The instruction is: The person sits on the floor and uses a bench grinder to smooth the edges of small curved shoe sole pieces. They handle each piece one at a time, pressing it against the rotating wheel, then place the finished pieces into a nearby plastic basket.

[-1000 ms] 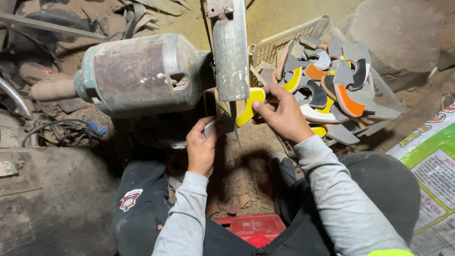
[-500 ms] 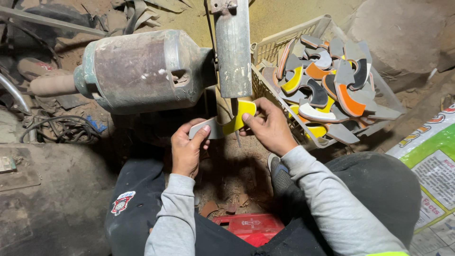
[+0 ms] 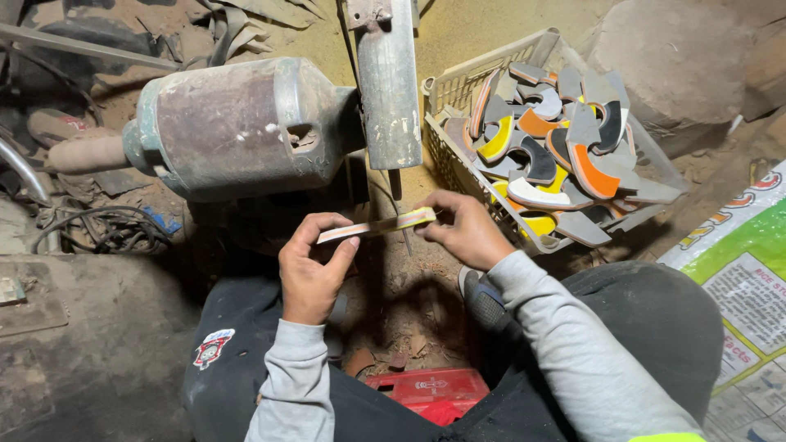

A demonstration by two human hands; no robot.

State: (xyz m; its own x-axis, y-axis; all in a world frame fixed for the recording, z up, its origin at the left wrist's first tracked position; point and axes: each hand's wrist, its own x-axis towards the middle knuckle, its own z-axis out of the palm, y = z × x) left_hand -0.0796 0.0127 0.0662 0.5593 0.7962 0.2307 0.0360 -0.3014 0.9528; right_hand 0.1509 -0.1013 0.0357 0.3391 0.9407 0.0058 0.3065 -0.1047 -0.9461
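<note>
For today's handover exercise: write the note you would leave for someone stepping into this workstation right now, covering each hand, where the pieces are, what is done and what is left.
Left hand: pinches the left end of a thin, flat layered sole piece.
Right hand: pinches its right end; the piece is held edge-up, level, just below the grinder's vertical guard.
Motor housing sits to the left.
White plastic basket on the right holds many cut pieces, grey, yellow, orange and black.
Done: one piece picked and in hand.
Left: whether its edge is ground cannot be told; the basket is still full.

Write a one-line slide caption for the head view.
Left hand and right hand hold a thin layered piece edge-on below a grinder, beside a basket of similar pieces.
</note>
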